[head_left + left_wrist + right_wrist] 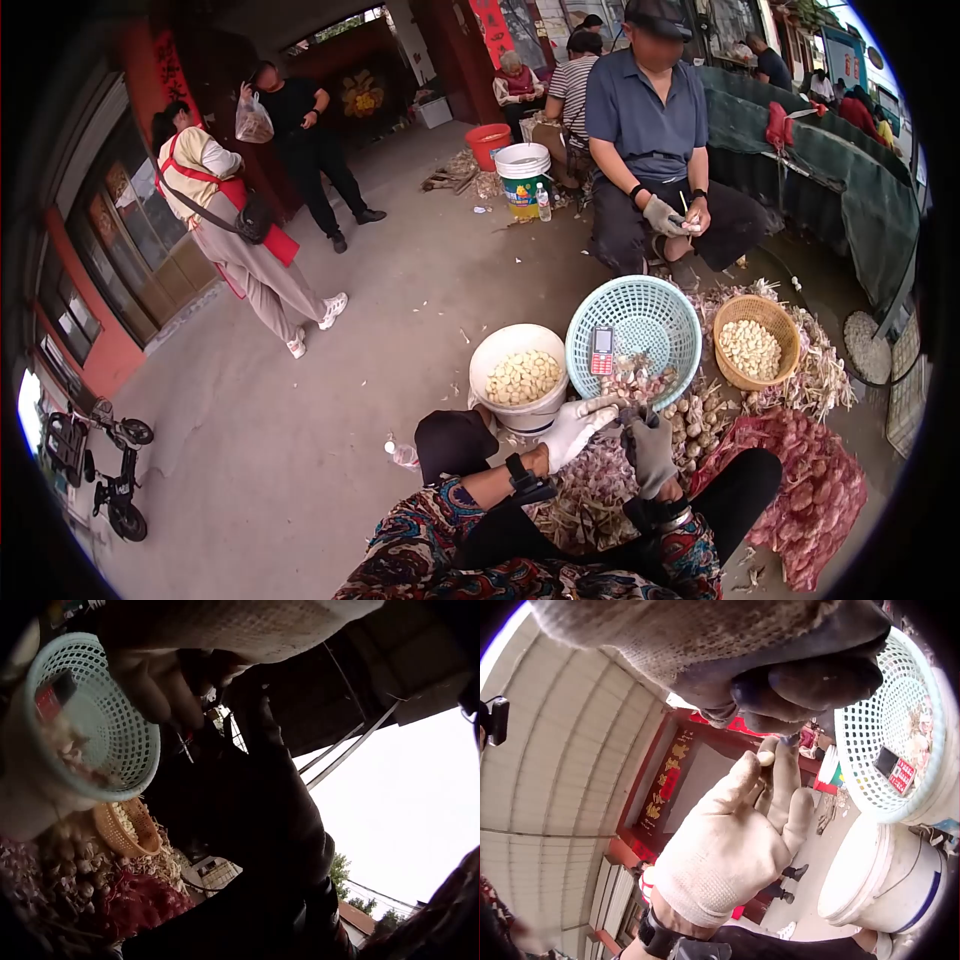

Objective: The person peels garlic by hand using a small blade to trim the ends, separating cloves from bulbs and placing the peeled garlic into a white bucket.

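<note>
My left hand (pixel 578 430), in a white glove, is raised over the near edge of the pale blue plastic basket (pixel 640 298). Between its thumb and fingers it pinches a pale garlic clove (pixel 765 758). Close beside it is my right hand (pixel 650 452), in a grey glove with dark coated fingers (pixel 825 681). Those fingers are curled, and I cannot tell what they hold. Inside the basket lie a red and black keypad phone (pixel 601 352) and garlic pieces (pixel 640 384). Peeled cloves (pixel 523 378) fill much of the white bucket (pixel 484 352) to the left.
A tan basket (pixel 786 328) of peeled cloves stands right of the blue one. Garlic bulbs (pixel 697 425), skins (pixel 590 490) and a red mesh sack (pixel 800 480) cover the ground nearby. Opposite sits a person (pixel 650 120) handling garlic. A plastic bottle (pixel 402 454) lies at left.
</note>
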Available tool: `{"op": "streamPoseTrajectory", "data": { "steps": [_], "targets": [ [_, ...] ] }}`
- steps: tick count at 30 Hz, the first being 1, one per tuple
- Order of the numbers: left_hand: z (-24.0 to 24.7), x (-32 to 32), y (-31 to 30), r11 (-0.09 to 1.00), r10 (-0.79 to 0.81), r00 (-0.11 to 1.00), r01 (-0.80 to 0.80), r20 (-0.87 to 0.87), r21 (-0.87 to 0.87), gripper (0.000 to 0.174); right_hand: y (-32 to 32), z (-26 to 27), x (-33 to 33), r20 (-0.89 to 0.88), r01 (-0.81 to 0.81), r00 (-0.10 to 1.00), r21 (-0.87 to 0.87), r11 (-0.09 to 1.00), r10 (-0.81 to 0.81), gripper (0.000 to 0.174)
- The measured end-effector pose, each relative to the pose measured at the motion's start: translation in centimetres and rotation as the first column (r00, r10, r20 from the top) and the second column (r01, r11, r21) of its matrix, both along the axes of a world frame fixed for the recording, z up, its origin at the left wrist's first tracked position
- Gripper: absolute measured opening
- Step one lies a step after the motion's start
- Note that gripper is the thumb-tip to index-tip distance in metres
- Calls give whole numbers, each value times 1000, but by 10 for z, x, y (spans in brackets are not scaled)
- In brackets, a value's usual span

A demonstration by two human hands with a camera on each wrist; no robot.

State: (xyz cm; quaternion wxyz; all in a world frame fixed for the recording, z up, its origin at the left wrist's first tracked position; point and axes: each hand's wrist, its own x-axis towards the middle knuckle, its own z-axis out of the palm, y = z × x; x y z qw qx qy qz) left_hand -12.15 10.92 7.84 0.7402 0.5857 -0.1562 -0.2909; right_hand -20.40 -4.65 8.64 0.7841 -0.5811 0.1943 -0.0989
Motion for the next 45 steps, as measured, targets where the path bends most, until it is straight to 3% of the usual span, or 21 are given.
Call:
{"op": "streamPoseTrajectory", "data": {
  "steps": [2,5,6,10,12,13,14,16,19,22,23,25,29,33,34,35,37,39,42,44,45],
  "targets": [
    [11,-2,-1,988,120,985,-130,126,82,31,-6,2,-3,-58,-43,998,-304,952,27,20],
    [27,4,3,989,93,995,-90,-24,118,30,-6,36,-18,8,-51,999,-217,975,54,39],
    [19,8,3,989,91,995,-88,-28,116,30,-10,22,-15,34,-13,999,-327,945,25,47],
    [-1,16,1,999,18,995,-15,-94,35,29,-11,19,-18,30,-1,999,-384,923,14,50],
    [-25,25,1,999,-24,965,31,-260,23,38,-8,20,-21,-58,36,995,-512,858,-77,50],
    [-36,27,-1,999,-19,965,30,-260,37,38,-1,28,-24,5,111,991,-594,797,-135,48],
    [-31,25,-2,999,-18,964,28,-265,35,38,-3,33,-22,0,106,991,-596,796,-133,48],
    [-13,16,-4,996,-22,966,44,-259,78,37,-7,37,-18,-90,-93,994,-515,852,54,41],
    [-23,18,-4,998,-54,966,48,-251,-29,33,-12,2,-10,-95,-99,993,-420,902,65,32],
    [-21,17,1,997,-1,959,-20,-284,-71,32,-6,25,-13,-125,-165,984,-354,920,129,33],
    [-11,13,2,999,27,965,-35,-263,-27,31,-9,5,-12,-52,-147,989,-409,901,138,36],
    [1,7,4,1000,20,994,-19,-103,16,30,-6,25,-18,-88,-196,981,-467,862,175,35],
    [10,3,8,992,-94,993,99,-75,77,35,-9,30,-24,-259,-316,938,-366,875,231,34],
    [15,-6,11,976,-117,989,98,87,195,27,-13,20,-24,-221,-342,937,-410,846,271,31],
    [14,-6,12,957,-140,948,55,286,284,29,-14,23,-24,-227,-341,937,-405,848,268,31],
    [14,-5,13,956,-143,949,59,280,286,29,-14,26,-25,-240,-368,926,-411,834,291,30],
    [18,-4,16,920,-235,776,-17,585,393,30,-14,31,-25,-245,-398,915,-407,822,322,28],
    [22,-8,17,922,-225,797,-12,560,387,30,-14,28,-25,-238,-401,913,-377,835,331,28],
    [22,-6,19,921,-232,726,-50,648,386,29,-16,22,-23,-245,-413,907,-344,843,344,29],
    [27,-7,20,856,-346,592,-119,728,503,28,-15,19,-23,-234,-415,908,-397,819,347,30],
    [27,-8,21,856,-347,593,-117,727,504,28,-15,18,-24,-236,-415,908,-396,819,346,30]
  ]
}}
